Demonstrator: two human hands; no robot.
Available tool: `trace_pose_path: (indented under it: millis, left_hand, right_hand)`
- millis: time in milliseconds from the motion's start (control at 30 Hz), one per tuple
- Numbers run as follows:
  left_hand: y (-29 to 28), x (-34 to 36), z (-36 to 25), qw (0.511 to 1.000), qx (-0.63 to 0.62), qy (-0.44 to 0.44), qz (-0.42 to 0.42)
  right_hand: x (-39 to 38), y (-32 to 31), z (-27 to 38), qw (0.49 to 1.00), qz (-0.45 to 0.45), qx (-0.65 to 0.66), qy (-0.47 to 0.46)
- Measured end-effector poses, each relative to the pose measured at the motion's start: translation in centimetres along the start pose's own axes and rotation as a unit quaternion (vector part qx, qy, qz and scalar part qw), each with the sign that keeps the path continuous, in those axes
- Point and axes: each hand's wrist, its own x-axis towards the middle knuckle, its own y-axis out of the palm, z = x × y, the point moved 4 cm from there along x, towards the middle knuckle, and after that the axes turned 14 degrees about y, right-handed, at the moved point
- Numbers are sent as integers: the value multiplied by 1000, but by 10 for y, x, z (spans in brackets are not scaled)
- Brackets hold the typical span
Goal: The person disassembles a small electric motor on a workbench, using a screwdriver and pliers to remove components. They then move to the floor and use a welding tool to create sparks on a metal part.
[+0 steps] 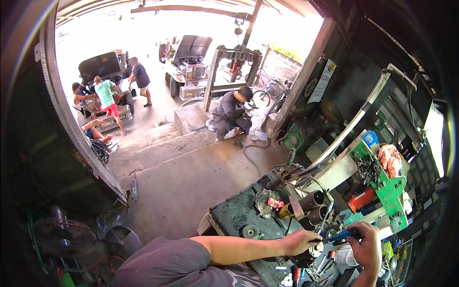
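My left hand (302, 242) reaches across the workbench (229, 215), its fingers closed at the near end of a long blue tool (340, 236). What those fingers pinch is too small to make out. My right hand (367, 248) is wrapped round the tool's other end; its exact kind cannot be told. Just below my left fingers is a pale, round metal part (316, 249). Loose hand tools (327, 263) lie scattered on the bench under both hands. A round metal ring (250, 231) rests on the dark bench top, left of my left hand.
Dark metal cylinders (313, 200) and a red-and-white packet (275, 204) stand beyond my hands. To the right is a green metal frame (389, 196). A person (232, 115) crouches past the concrete floor (191, 186); others gather at an open-hooded vehicle (103, 71). A fan (62, 234) stands left.
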Motion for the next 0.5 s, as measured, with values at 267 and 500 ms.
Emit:
trace_pose_path:
  millis: [267,500]
  left_hand:
    - [0,-1,1,1000,-3,-22,5]
    - [4,-10,3,998,-20,-62,8]
  right_hand:
    - [2,11,-17,995,-2,87,48]
    - [-3,16,-20,984,-172,-1,54]
